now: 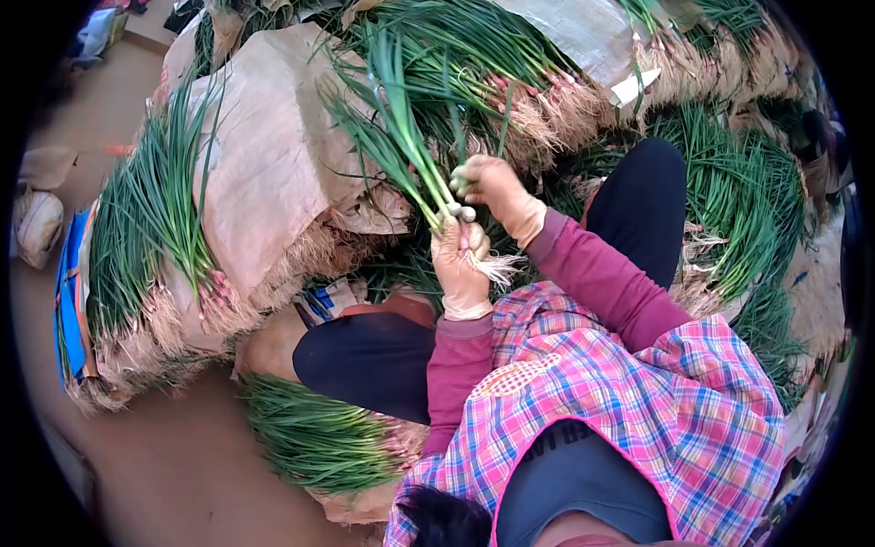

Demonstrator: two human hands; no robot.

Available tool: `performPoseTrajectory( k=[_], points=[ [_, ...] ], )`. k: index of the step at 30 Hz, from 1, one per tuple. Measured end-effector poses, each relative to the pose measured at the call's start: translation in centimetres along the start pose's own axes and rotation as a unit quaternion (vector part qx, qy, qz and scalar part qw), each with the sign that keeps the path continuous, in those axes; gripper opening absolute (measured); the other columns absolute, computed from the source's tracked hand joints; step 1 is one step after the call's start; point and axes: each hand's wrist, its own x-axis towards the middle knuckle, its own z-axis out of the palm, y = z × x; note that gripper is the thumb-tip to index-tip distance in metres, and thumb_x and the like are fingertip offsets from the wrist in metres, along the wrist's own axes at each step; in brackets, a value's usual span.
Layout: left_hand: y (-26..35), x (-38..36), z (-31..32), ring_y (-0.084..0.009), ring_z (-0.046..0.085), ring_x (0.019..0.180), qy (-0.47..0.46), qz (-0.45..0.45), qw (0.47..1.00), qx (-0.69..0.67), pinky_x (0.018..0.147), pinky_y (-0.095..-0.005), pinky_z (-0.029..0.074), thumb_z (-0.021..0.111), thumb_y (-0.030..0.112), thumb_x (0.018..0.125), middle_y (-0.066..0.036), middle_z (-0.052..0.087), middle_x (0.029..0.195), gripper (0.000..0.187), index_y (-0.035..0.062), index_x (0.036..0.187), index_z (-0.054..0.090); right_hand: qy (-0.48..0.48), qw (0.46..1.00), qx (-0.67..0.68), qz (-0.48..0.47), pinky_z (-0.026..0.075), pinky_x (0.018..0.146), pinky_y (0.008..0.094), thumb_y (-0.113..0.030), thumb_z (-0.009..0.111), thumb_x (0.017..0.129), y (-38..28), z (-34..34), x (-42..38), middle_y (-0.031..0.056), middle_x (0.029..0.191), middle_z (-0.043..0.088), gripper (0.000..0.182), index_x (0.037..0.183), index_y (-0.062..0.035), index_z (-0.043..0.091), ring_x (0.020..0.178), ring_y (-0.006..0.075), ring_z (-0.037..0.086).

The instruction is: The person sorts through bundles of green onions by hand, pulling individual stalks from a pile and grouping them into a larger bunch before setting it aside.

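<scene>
My left hand (462, 273), in a pale glove, is closed around the lower end of a small bunch of green garlic (412, 150). The leaves point up and away, and the white roots (495, 267) hang out to the right of the fist. My right hand (495, 190), gloved too and with greenish fingertips, is just right of the stems, its fingers curled together. A leaf shows just above those fingers; whether they grip it I cannot make out. The pink bulbs in the left fist are partly hidden.
Bundles of green garlic lie at the left (150, 232), at the top (483, 55) and by my right knee (729, 201). Another pile (319, 433) is below my left leg. Tan sacking (264, 128) covers a heap ahead. Brown floor (200, 465) shows at lower left.
</scene>
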Motion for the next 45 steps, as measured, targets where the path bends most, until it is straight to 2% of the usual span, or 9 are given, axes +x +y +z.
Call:
performPoseTrajectory(
  k=[4, 7, 16, 20, 22, 24, 27, 32, 45],
  points=[
    [0.5, -0.3, 0.3, -0.0083, 0.035, 0.057, -0.001, -0.005, 0.997, -0.073, 0.044, -0.019, 0.031, 0.05, 0.018, 0.097, -0.011, 0.056, 0.095, 0.024, 0.0001, 0.112, 0.055, -0.178, 0.927, -0.329, 0.018, 0.049, 0.064, 0.0237, -0.022, 0.06, 0.091, 1.9, -3.4, 1.1, 0.0018, 0.076, 0.065, 0.017, 0.093, -0.0054, 0.064, 0.068, 0.011, 0.061],
    [0.2, -0.2, -0.2, -0.0105, 0.037, 0.06, -0.04, -0.089, 0.964, -0.246, 0.045, -0.0207, 0.034, 0.051, 0.017, 0.096, -0.013, 0.055, 0.1, 0.026, -0.0034, 0.113, 0.053, -0.217, 0.956, 0.115, 0.161, 0.053, 0.064, 0.0281, -0.025, 0.056, 0.094, 2.0, -2.1, 0.4, 0.0076, 0.083, 0.065, 0.026, 0.102, -0.0014, 0.061, 0.069, 0.0162, 0.062],
    [-0.3, -0.8, 0.4, -0.0077, 0.036, 0.056, -0.033, -0.037, 0.993, -0.108, 0.044, -0.0185, 0.031, 0.052, 0.018, 0.096, -0.01, 0.056, 0.097, 0.024, 0.0008, 0.112, 0.056, -0.048, 0.949, 0.309, 0.035, 0.045, 0.052, 0.0238, -0.011, 0.054, 0.093, 3.7, -1.0, 1.3, 0.001, 0.073, 0.056, 0.008, 0.094, -0.0038, 0.057, 0.068, 0.0133, 0.058],
    [-0.8, -1.3, 1.1, -0.0077, 0.04, 0.057, 0.014, -0.056, 0.998, -0.033, 0.045, -0.0181, 0.032, 0.053, 0.019, 0.096, -0.011, 0.061, 0.099, 0.025, 0.0069, 0.118, 0.055, -0.013, 0.918, -0.393, 0.057, 0.049, 0.06, 0.0263, -0.016, 0.061, 0.089, 1.3, -4.7, 1.2, 0.0092, 0.075, 0.066, 0.018, 0.093, 0.0014, 0.065, 0.063, 0.0139, 0.06],
    [-1.2, -1.0, 0.2, -0.0072, 0.043, 0.057, 0.073, -0.044, 0.994, 0.066, 0.047, -0.0201, 0.036, 0.056, 0.017, 0.094, -0.01, 0.06, 0.1, 0.036, 0.0125, 0.128, 0.043, 0.036, 0.819, -0.527, -0.225, 0.05, 0.065, 0.03, -0.02, 0.065, 0.086, 1.3, -4.9, -1.6, 0.0078, 0.076, 0.067, 0.026, 0.102, 0.0, 0.066, 0.068, 0.014, 0.062],
    [-2.5, -0.5, -0.9, -0.0069, 0.042, 0.056, 0.119, -0.013, 0.981, 0.152, 0.047, -0.0205, 0.036, 0.058, 0.018, 0.094, -0.006, 0.058, 0.092, 0.033, 0.0142, 0.121, 0.039, -0.019, 0.962, -0.267, -0.059, 0.051, 0.07, 0.0324, -0.025, 0.068, 0.083, -1.0, -3.5, -2.7, 0.0098, 0.082, 0.069, 0.031, 0.102, -0.001, 0.066, 0.074, 0.0185, 0.065],
    [-3.6, -0.3, 0.4, -0.0045, 0.04, 0.066, 0.179, 0.02, 0.957, 0.227, 0.059, -0.021, 0.041, 0.056, 0.02, 0.095, 0.005, 0.041, 0.077, 0.019, 0.0115, 0.11, 0.048, -0.003, 0.818, -0.554, -0.156, 0.051, 0.07, 0.0355, -0.036, 0.072, 0.075, -1.5, -1.3, -3.7, 0.0141, 0.088, 0.067, 0.036, 0.095, -0.0063, 0.068, 0.078, 0.0256, 0.066],
    [-3.2, -0.9, 0.9, -0.0148, 0.056, 0.066, 0.104, 0.052, 0.966, 0.233, 0.056, -0.0243, 0.048, 0.049, 0.023, 0.098, -0.008, 0.057, 0.089, 0.022, 0.0071, 0.112, 0.043, -0.144, 0.968, -0.208, 0.002, 0.048, 0.059, 0.0321, -0.019, 0.066, 0.082, -1.7, -3.8, -1.5, 0.0078, 0.07, 0.064, 0.017, 0.087, -0.003, 0.066, 0.055, 0.0156, 0.057],
    [-1.6, -0.3, 1.9, -0.0154, 0.062, 0.064, 0.12, 0.082, 0.95, 0.276, 0.041, -0.0175, 0.042, 0.05, 0.027, 0.097, -0.016, 0.062, 0.099, 0.021, 0.0086, 0.104, 0.041, -0.168, 0.971, -0.16, 0.055, 0.042, 0.035, 0.0165, -0.006, 0.067, 0.079, -20.1, -5.9, -11.3, -0.004, 0.062, 0.057, 0.017, 0.096, -0.0059, 0.062, 0.036, 0.0057, 0.048]
  ],
)
